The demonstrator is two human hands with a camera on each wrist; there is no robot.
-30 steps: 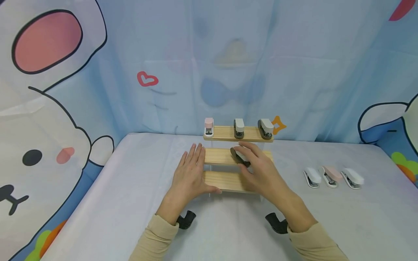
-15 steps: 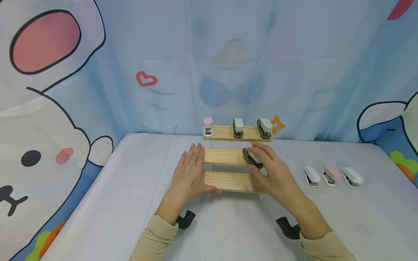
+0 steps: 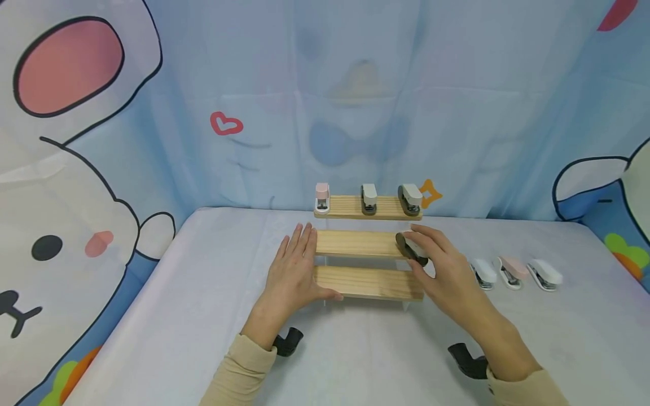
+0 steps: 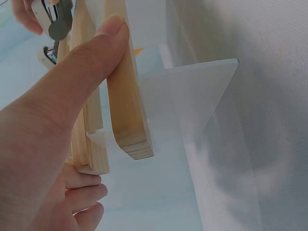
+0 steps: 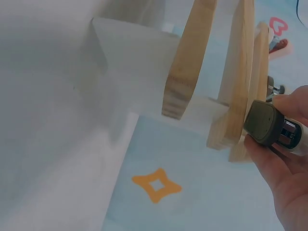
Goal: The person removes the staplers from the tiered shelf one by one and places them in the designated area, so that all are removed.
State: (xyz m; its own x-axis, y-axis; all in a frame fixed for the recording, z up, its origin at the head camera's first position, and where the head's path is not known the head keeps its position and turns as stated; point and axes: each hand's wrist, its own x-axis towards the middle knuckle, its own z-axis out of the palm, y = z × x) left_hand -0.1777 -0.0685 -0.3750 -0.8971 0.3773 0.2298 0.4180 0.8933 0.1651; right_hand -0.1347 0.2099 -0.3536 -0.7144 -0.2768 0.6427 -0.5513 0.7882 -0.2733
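My right hand (image 3: pixel 452 276) pinches a mini stapler (image 3: pixel 411 250) with a dark grey base and white top, at the right end of the middle board (image 3: pixel 355 243) of a three-tier wooden rack. In the right wrist view, the grey base is against or very near the board; contact is hard to tell. Along the rack's left side lies my left hand (image 3: pixel 291 276), fingers extended. Its thumb (image 4: pixel 108 41) rests on the lowest board (image 4: pixel 126 106) in the left wrist view. The top board (image 3: pixel 345 207) carries a pink stapler (image 3: pixel 322 197) and two grey-and-white staplers (image 3: pixel 369 198).
On the white-covered table (image 3: pixel 376 349), right of the rack, a pink stapler (image 3: pixel 513 272) lies between two white staplers (image 3: pixel 545 274); my right hand partly covers the nearer one. Clear side supports (image 4: pixel 192 91) hold the boards. A patterned blue curtain (image 3: pixel 264 84) hangs behind.
My right hand has moved the grey-and-white stapler rightward along the middle board, from right of its centre to its right end. My left hand stays in place.
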